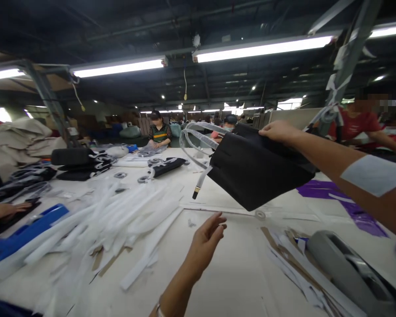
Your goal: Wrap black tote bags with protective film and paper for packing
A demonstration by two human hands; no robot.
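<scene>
A black bag hangs tilted in the air above the table, its upper edge pinched in my right hand. Clear wrapping covers the bag's looped handles, which stick out to the left. From its left side dangles a short strap with a metal piece and dark tip. Below the bag, my left hand is over the white tabletop, fingers apart and holding nothing. The bag's far side is hidden.
White strips are heaped at left, near a blue tool and another person's hand. A grey device and brown-white strips lie at right, purple sheets behind. Across the table is a person.
</scene>
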